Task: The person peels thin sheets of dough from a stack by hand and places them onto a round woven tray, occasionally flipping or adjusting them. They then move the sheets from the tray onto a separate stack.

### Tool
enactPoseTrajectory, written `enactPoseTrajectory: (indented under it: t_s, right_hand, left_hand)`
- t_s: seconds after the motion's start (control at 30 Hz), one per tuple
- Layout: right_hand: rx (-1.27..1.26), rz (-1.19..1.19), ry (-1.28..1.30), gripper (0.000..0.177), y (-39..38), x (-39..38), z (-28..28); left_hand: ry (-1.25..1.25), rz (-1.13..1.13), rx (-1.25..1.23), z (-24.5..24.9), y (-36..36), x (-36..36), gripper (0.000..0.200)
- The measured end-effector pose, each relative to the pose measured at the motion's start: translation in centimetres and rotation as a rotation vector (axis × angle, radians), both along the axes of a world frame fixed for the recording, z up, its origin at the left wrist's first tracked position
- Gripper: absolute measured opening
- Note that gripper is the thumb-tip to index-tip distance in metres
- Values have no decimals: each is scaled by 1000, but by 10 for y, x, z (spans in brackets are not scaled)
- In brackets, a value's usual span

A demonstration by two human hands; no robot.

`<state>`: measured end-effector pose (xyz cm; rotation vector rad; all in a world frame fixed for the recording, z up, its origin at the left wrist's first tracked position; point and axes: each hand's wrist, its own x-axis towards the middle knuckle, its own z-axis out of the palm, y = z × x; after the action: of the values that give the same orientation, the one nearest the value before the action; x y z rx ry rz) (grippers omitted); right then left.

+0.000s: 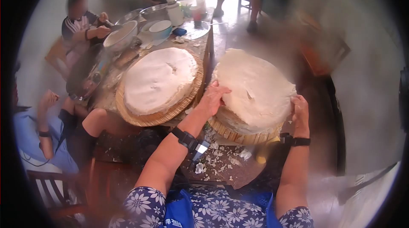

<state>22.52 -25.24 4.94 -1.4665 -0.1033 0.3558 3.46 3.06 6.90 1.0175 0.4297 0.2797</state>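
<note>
A thick, round stack of thin white sheets [255, 85], which looks like dough or wrapper sheets, sits on a round woven straw mat [243, 133] in front of me. The top is slightly uneven, with a small torn flap near the middle. My left hand [214, 99] closes on the stack's left edge, thumb and fingers at the rim. At the right edge my right hand [300, 111] has its fingers curled round the rim. How many layers either hand grips cannot be made out. To the left lies a second white stack [159, 81] on another woven mat [147, 120].
White scraps [223, 160] litter the surface below the right stack. Behind stand a blue-white bowl [160, 28], a white jar [174, 12] and a round tray [198, 31]. A person [81, 25] handles another white round at the left; a second person's arm [46, 121] is nearer.
</note>
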Motion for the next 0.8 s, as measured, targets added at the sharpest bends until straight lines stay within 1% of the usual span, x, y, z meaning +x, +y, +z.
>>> enactPoseTrajectory:
  t_s: [0.1,0.2,0.23,0.33,0.37,0.47,0.5,0.53,0.57,0.6,0.7,0.77,0.8]
  right_hand:
    - [127,-56,-15,11,15,-5,7]
    - [220,-32,10,12,38,-13,26]
    - [213,-4,-17,15,50,-18,35]
    - [252,143,-135,15,101,-29,62]
    - [273,190,-200,14,122,-35,74]
    - [257,356,-298,15,192,-65,128]
    - [305,412,-339,15,214,-81,149]
    - [323,439,-457,18,236,-80,151]
    - [345,461,-574,21,257,-78,154]
    - [283,475,-596,23,269,-80,159]
    - [327,363,-499,27,299,-84,145]
    - [278,370,-485,26,297,-93,124]
    - [250,370,-478,26,287,-99,113]
  left_hand:
    - [-76,-8,-87,10,-7,-12,58]
    - [-151,13,-57,48,-4,-40,57]
    - [-128,45,-41,55,2,-50,56]
    - [-297,93,2,80,25,-92,55]
    - [-315,168,-1,92,27,-107,51]
    - [-384,386,59,100,46,-150,46]
    - [-413,477,64,102,50,-163,45]
    - [-442,569,70,103,53,-174,45]
    - [-472,662,76,103,54,-182,44]
    - [-457,670,45,94,56,-185,43]
    - [-386,701,-78,48,66,-187,40]
    - [-315,711,-205,25,62,-173,34]
    - [-357,724,-241,16,63,-167,32]
